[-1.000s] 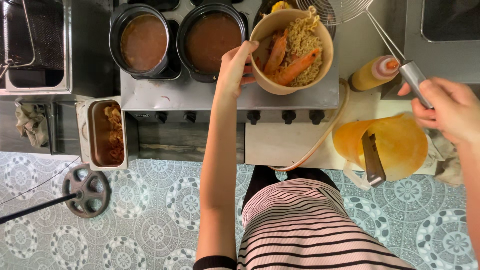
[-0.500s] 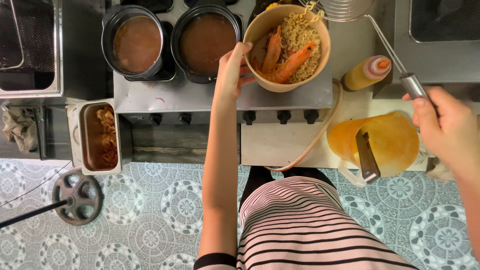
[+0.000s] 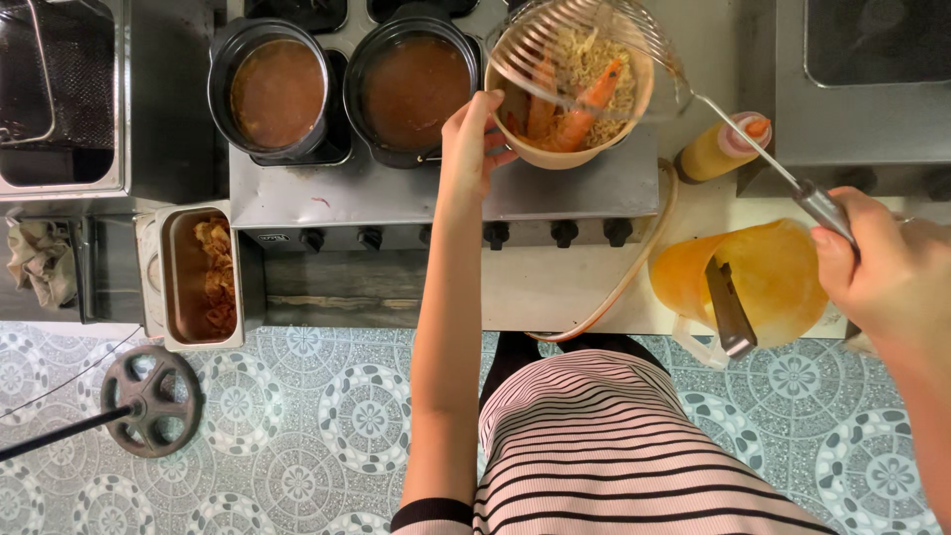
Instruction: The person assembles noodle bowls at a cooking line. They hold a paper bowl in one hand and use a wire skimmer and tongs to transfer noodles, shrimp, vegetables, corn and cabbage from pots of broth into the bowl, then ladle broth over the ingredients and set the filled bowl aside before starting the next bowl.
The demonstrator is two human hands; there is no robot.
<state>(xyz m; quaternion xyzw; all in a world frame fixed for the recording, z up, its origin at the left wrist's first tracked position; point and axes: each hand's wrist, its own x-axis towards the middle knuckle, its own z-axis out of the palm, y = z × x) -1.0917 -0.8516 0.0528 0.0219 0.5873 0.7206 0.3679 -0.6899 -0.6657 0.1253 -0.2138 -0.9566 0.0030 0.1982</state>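
strainer now over bowl | noodles, prawns inside | left hand grips rim, right hand clamps handle

The scene is lit brightly and evenly from above. Soft white glare is seen on the steel stove front and on the wet brown soup in the two pots. Only small, soft shadows are cast. The wire strainer is smeared by motion blur. The patterned floor is shown sharp. Lines are bent slightly at the edges.
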